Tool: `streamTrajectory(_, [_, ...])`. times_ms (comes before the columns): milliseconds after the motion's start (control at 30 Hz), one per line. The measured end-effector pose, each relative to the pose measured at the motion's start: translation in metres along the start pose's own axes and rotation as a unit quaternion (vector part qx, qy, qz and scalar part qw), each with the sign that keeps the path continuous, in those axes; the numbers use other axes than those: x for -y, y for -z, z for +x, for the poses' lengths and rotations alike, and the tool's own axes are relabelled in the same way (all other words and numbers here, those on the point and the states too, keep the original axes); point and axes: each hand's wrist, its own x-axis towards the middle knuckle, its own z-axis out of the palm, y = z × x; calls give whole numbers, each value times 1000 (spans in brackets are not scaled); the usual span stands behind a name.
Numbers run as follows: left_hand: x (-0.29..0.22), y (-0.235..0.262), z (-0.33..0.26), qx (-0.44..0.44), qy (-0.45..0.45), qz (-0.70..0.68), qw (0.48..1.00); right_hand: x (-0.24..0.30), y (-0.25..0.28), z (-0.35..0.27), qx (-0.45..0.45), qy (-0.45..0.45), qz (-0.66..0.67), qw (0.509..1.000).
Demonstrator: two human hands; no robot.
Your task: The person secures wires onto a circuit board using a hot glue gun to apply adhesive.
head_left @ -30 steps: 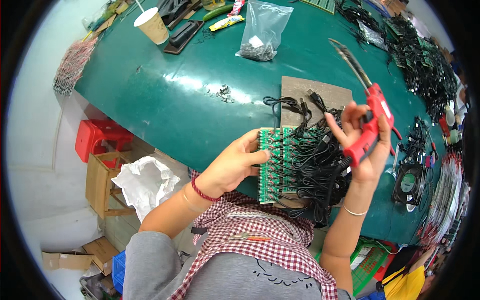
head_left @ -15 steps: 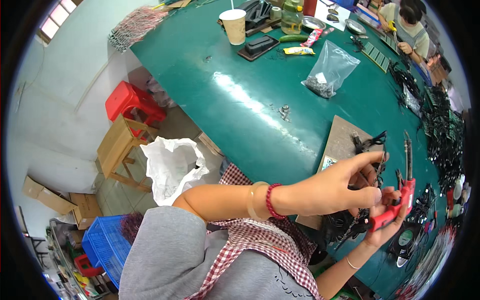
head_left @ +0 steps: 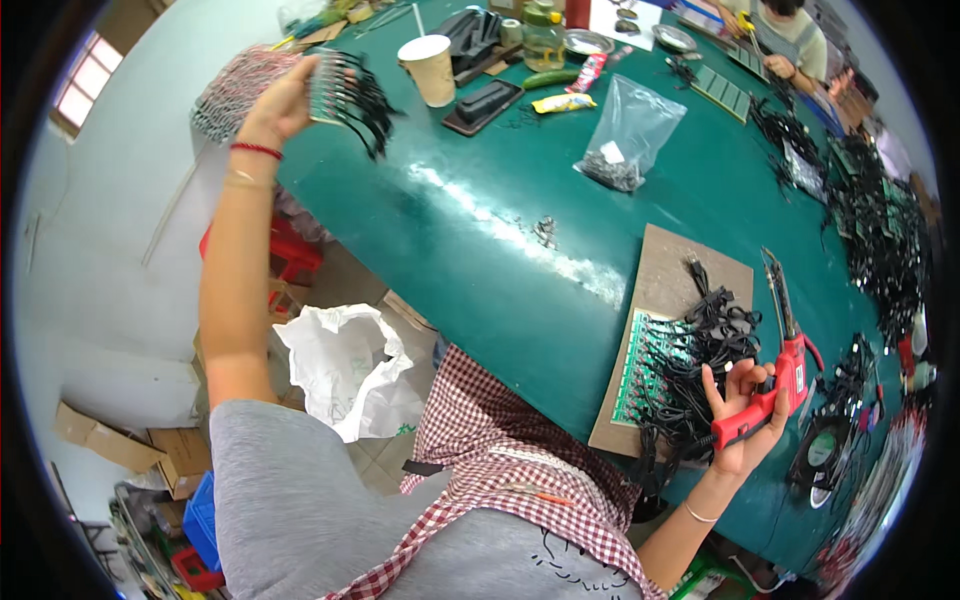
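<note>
A long workbench with a glossy dark green top (head_left: 480,250) fills the scene, strewn with a paper cup (head_left: 430,68), a clear plastic bag of small dark parts (head_left: 622,135) and heaps of black cables along its far right edge. The left hand (head_left: 280,100) is stretched far out over the bench's left end, fingers curled around the edge of a green circuit board bristling with short black wires (head_left: 345,88), held upright in the air. The right hand (head_left: 742,410) is closed around the red plastic handle of a long-nosed metal tool (head_left: 780,350), whose jaws point away across a brown cardboard sheet (head_left: 680,270). Just left of those fingers, a second green board with tangled black leads (head_left: 680,360) lies flat on the cardboard. Half a second ago the left hand was close by the right one, near the cardboard; it has since swung away to the left.
</note>
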Motion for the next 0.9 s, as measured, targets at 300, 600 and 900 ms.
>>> streamTrajectory(300, [101,1,31,-231,-186,221,929,48,0,-24,-59,126,-76,987])
streamTrajectory(600, [243,-330,-89,115,6,288,951,86,68,-38,-136,120,-146,972])
streamTrajectory(900, [256,-346,-92,96,44,211,972,80,56,-9,-93,67,-77,990])
